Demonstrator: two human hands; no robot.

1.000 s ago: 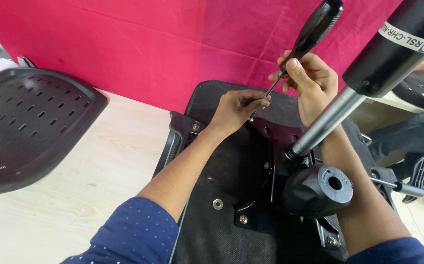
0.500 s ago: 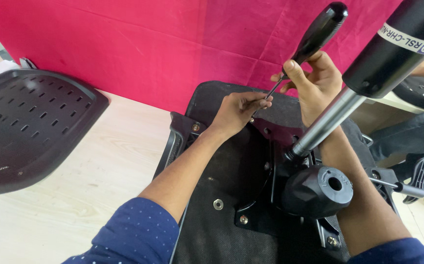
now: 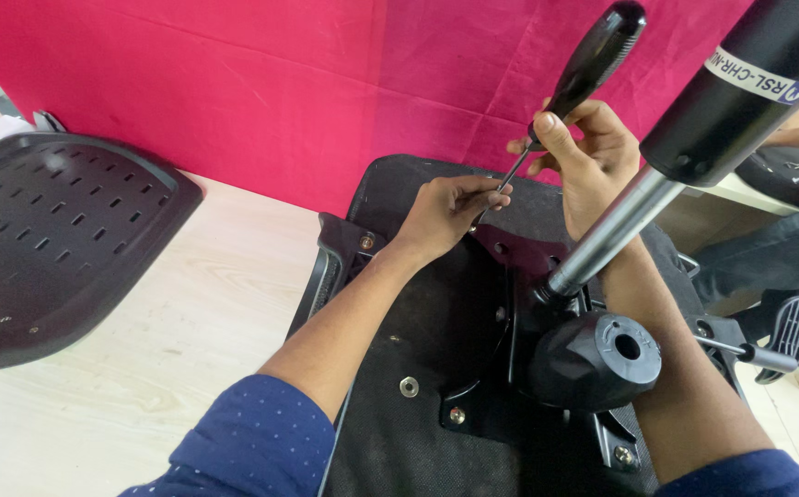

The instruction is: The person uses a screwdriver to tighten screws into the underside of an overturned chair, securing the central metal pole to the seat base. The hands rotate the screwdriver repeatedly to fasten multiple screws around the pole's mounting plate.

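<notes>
An upturned black office chair seat lies on a pale wooden table, its metal mechanism plate facing up. My right hand grips a long screwdriver with a black handle, tilted, its tip down at the plate's far edge. My left hand pinches the screwdriver's thin shaft near the tip, steadying it. A gas lift cylinder rises from the mechanism toward the upper right, crossing in front of my right forearm.
A black perforated chair back lies at the left on the table. A pink cloth wall stands behind. A black round knob and levers stick out at the right. Another person's leg shows at far right.
The screwdriver handle has tilted slightly and my right hand's fingers have shifted around it; the left hand stays at the shaft tip.
</notes>
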